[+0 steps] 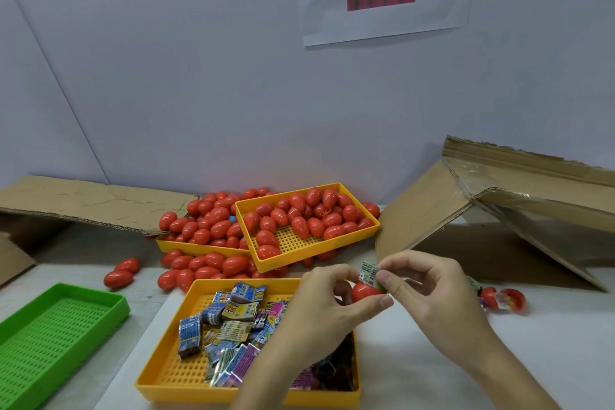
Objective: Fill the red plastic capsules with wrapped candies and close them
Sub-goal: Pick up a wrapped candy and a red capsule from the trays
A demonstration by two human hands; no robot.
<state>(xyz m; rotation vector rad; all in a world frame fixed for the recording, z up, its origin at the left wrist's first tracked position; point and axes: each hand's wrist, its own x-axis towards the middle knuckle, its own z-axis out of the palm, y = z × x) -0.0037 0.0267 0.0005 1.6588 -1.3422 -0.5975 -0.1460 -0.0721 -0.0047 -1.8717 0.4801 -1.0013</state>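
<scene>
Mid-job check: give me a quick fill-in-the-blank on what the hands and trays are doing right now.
1. The left hand holds a ____ capsule half.
2. The right hand pinches a wrapped candy at the half's ____.
3. The tray of wrapped candies is ____ in colour.
4. The green tray at the left holds ____ capsules.

Missing words: red; opening; yellow; no

Bare white table (432,359) lies open right of the candy tray (156,376). Behind, loose red capsules (203,268) and a leaning cardboard sheet (429,210) block the way, apparently touching the wall.
</scene>
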